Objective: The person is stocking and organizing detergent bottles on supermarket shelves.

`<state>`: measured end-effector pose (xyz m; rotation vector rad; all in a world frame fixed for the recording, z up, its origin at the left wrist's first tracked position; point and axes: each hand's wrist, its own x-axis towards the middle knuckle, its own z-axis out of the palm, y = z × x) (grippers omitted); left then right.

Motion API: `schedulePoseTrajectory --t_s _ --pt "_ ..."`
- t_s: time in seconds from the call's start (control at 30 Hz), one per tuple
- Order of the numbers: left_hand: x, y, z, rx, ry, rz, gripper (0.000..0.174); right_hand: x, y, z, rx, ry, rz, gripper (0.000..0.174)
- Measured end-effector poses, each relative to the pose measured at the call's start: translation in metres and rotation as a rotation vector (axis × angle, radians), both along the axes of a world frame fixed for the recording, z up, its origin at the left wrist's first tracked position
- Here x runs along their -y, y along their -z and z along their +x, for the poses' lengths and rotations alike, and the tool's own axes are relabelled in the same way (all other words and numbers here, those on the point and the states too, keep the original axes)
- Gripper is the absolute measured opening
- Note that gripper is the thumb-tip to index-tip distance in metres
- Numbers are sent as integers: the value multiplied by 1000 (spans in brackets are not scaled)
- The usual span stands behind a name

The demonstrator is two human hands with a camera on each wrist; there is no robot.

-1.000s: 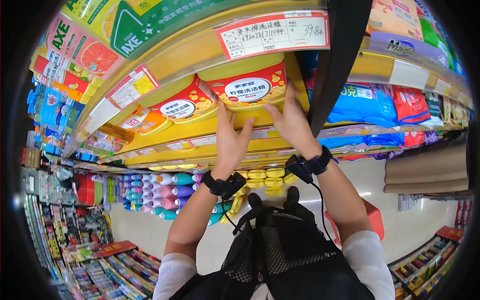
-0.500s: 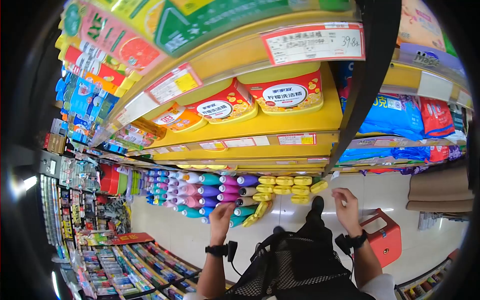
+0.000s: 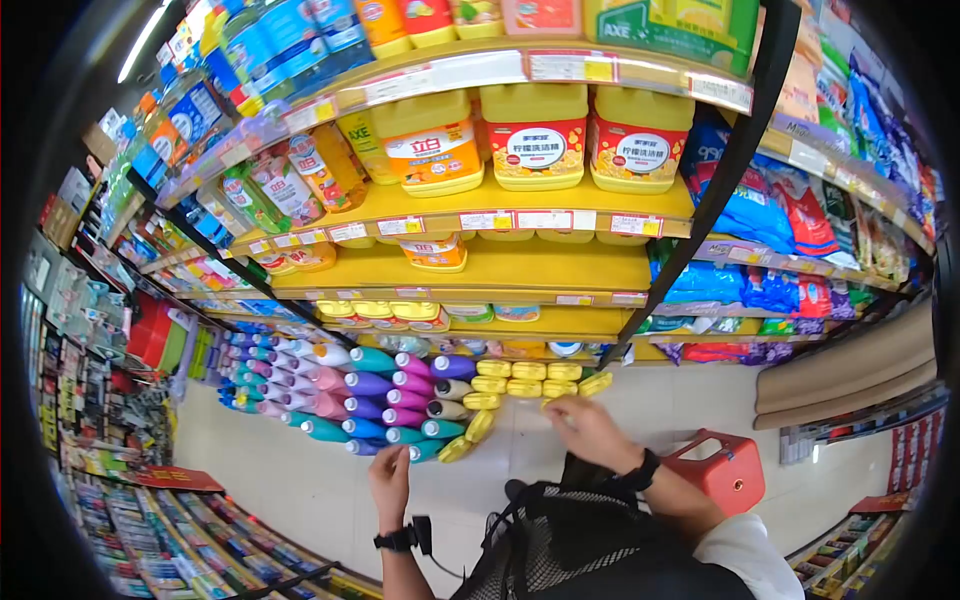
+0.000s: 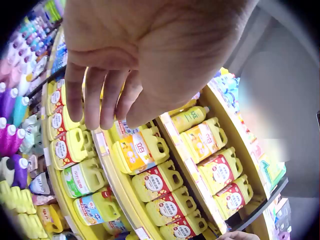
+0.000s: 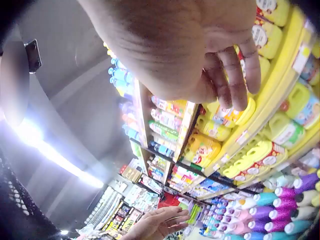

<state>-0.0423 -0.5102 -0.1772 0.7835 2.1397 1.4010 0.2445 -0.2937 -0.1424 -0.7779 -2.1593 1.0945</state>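
Left wrist: loose-fingered left hand [image 4: 137,60]

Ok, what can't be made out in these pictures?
Price tags, head view: print too small to read.
Green pack, head view: top cut off by the upper edge.
Right hand, left wrist view: mostly cut off by the bottom edge.
Yellow jugs, left wrist view: some partly hidden behind the left hand.
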Motion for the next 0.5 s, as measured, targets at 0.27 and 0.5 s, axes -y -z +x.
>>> schedulePoseTrajectory --t_s 0.27,0.5 --pt "126 65 34 273 -248 23 16 81 4 6 274 -122 24 16" --pt "141 63 34 229 -166 44 14 109 -3 5 268 -79 127 15"
